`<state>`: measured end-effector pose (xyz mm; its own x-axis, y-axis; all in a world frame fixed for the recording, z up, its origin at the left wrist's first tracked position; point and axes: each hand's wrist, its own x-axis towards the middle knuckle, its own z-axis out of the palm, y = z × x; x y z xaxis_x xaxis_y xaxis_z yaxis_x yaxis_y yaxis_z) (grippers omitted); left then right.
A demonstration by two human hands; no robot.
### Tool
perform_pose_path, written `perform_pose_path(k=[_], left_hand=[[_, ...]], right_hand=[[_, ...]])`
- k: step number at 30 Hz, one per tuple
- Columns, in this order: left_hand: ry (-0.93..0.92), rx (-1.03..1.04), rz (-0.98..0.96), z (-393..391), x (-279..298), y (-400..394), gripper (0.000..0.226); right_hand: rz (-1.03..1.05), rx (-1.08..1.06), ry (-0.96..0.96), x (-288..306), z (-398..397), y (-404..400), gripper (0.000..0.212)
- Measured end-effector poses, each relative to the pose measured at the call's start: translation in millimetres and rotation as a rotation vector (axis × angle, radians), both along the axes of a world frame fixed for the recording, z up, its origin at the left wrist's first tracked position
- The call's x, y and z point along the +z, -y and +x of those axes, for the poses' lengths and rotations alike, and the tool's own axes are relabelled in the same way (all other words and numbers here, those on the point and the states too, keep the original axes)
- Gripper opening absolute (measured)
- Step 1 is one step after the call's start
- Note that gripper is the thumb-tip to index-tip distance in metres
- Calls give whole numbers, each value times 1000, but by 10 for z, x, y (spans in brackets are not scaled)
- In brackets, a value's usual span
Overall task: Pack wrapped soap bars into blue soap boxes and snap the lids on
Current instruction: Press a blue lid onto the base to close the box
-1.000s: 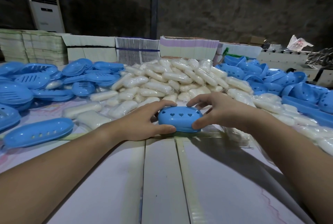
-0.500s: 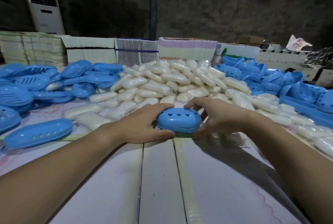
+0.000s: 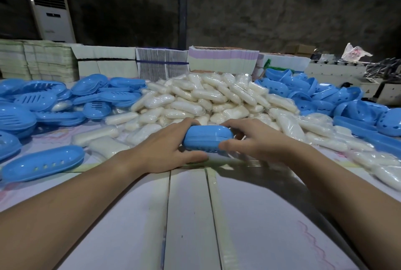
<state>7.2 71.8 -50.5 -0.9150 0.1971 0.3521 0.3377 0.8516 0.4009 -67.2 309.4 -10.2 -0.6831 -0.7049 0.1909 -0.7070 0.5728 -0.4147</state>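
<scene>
A closed blue soap box (image 3: 206, 139) is tilted so its seam and holed underside face me, just above the table in the middle of the view. My left hand (image 3: 165, 150) grips its left end, thumb below and fingers over the top. My right hand (image 3: 253, 139) grips its right end the same way. Behind it rises a heap of wrapped white soap bars (image 3: 206, 100). The box's contents are hidden.
Blue lids and trays (image 3: 50, 100) pile up at the left, with one blue box half (image 3: 43, 165) near the left edge. More blue box halves (image 3: 325, 100) lie at the right. Stacks of flat cartons (image 3: 160, 65) line the back. White boards (image 3: 186, 215) cover the near table.
The box has tipped away from me: its heart-holed top no longer shows, and the seam and underside do. Both hands have shifted a little forward around it.
</scene>
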Motion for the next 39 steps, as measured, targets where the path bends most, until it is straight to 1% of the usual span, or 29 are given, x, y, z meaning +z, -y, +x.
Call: perform_pose_path(k=[5,7,11,14,17,21,24,26,28,30,32,34,36,39], left_hand=[[-4,19,60,-24,-3,49,43],[-6,11,64,-18,-1,44,44],[-15,-7,123,-14,-17,12,41],[-1,-39,173,-16,-35,14,36],[-1,-22,182,-14,-33,10,37],[-26,9,194,-9,-26,-6,48],[-47,26,252,-7,-24,-5,45],[-64,28,252,-7,-10,-13,42],[-118,33,170,8,9,-19,42],[-221,57,34,32,43,-42,44],[-318,62,-54,47,79,-90,46],[-366,34,-103,60,90,-143,46],[-375,16,-132,76,84,-189,47],[-365,20,-40,106,108,-216,53]], right_hand=[[1,26,-100,-34,20,63,55],[-11,32,-117,-32,13,68,60],[-12,51,-156,-41,6,72,61],[-28,59,-209,-39,18,72,56],[-47,68,-268,-35,38,74,51],[-89,68,-228,-48,41,75,43],[-137,62,-174,-55,38,85,44],[-143,67,-103,-63,28,81,45],[-172,76,-3,-60,13,62,39],[-241,82,94,-49,10,48,35],[-254,108,136,-48,8,40,37],[-202,149,139,-62,32,47,42],[-164,165,142,-71,70,63,45],[-247,182,194,-59,80,62,40]])
